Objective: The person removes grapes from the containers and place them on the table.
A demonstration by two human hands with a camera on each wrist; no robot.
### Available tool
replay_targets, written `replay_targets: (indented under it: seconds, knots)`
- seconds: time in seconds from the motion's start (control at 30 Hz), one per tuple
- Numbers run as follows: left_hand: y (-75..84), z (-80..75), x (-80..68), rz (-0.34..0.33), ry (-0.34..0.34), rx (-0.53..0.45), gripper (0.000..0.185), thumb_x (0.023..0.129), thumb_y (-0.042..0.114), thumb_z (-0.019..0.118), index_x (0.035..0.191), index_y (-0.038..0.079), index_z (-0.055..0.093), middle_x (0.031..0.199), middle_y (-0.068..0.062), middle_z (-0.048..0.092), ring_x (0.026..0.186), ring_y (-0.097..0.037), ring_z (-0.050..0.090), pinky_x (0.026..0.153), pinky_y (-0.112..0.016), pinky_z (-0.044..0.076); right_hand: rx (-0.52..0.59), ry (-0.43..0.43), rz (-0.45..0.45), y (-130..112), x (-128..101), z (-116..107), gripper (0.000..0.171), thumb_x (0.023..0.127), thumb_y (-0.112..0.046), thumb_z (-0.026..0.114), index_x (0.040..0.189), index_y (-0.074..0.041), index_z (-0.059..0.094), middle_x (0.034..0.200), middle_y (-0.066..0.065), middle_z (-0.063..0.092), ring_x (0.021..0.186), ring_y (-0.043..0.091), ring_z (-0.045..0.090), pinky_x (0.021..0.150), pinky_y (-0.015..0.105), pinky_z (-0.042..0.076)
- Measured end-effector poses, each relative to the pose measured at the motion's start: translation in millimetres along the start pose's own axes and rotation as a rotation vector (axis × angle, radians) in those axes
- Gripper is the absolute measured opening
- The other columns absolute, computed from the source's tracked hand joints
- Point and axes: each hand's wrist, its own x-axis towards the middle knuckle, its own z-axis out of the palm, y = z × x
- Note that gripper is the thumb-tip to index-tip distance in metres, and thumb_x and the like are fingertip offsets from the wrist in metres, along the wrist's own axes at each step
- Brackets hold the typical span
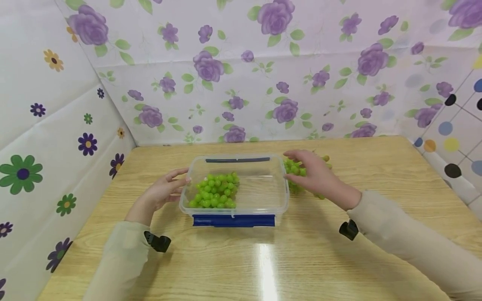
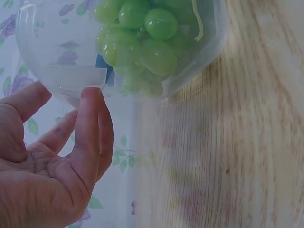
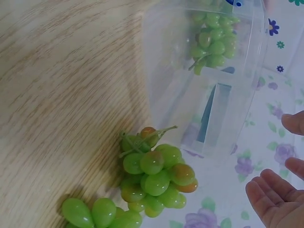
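Observation:
A clear plastic food container (image 1: 260,188) with blue side latches sits in front of me, its lid off. Inside, on its left side, lies a bunch of green grapes (image 1: 216,193). My left hand (image 1: 162,192) is at the container's left end, fingertips touching the lip, as the left wrist view shows too. By the right end is my right hand (image 1: 316,173), fingers loosely spread and holding nothing. Under and behind it, more green grapes (image 3: 154,180) lie on the table beside the container, partly hidden by the hand in the head view.
The wooden table (image 1: 241,259) meets a wall covering (image 1: 241,83) with purple flowers at the back. Flower-patterned sheeting (image 1: 56,138) stands along the left side, dotted sheeting (image 1: 459,138) along the right. A small black camera is strapped at each wrist.

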Motion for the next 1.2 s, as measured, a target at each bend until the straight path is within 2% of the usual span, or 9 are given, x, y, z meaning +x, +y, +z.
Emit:
replay_targets:
  seconds: [0.23,0.47,0.7,0.9,1.2]
  knots:
    - [1.6,-1.6,-0.4,0.002,-0.002,0.022,0.068,0.097,0.038,0.053,0.153,0.015,0.021,0.146,-0.024,0.035,0.125,-0.039,0.047,0.090,-0.037,0.052,0.017,-0.017,-0.024,-4,4,2,0.060,0.085,-0.012,0.071,0.137,0.001,0.045,0.134,0.020,0.052,0.120,0.037,0.050,0.093,0.051,0.047]
    - [3.3,-1.8,0.3,0.009,0.000,0.030,0.069,0.097,0.040,0.053,0.153,0.016,0.021,0.146,-0.023,0.035,0.123,-0.039,0.048,0.092,-0.041,0.051,0.017,-0.030,-0.043,-8,9,3,0.060,0.086,-0.013,0.071,0.138,0.000,0.045,0.138,0.018,0.049,0.124,0.035,0.048,0.097,0.051,0.045]
    - [2.3,-2.0,0.9,0.025,-0.006,0.038,0.064,0.098,0.032,0.051,0.153,0.014,0.021,0.142,-0.025,0.039,0.116,-0.033,0.054,0.090,-0.039,0.051,0.018,-0.058,-0.049,-15,13,5,0.060,0.086,-0.014,0.070,0.139,-0.001,0.045,0.140,0.017,0.048,0.126,0.035,0.046,0.099,0.051,0.043]
    - [-0.5,-3.3,0.8,0.033,-0.022,0.034,0.066,0.099,0.033,0.051,0.153,0.015,0.018,0.145,-0.025,0.034,0.122,-0.038,0.048,0.093,-0.040,0.049,0.004,-0.079,-0.048,-20,16,8,0.060,0.086,-0.016,0.070,0.139,-0.003,0.045,0.140,0.017,0.048,0.129,0.035,0.043,0.103,0.052,0.039]
    - [-4.5,-5.2,1.1,0.057,-0.050,0.028,0.071,0.098,0.037,0.052,0.154,0.016,0.014,0.148,-0.026,0.028,0.127,-0.042,0.041,0.099,-0.047,0.044,0.006,-0.062,-0.065,-23,18,15,0.060,0.085,-0.016,0.072,0.138,-0.004,0.047,0.137,0.016,0.050,0.126,0.034,0.046,0.101,0.052,0.041]
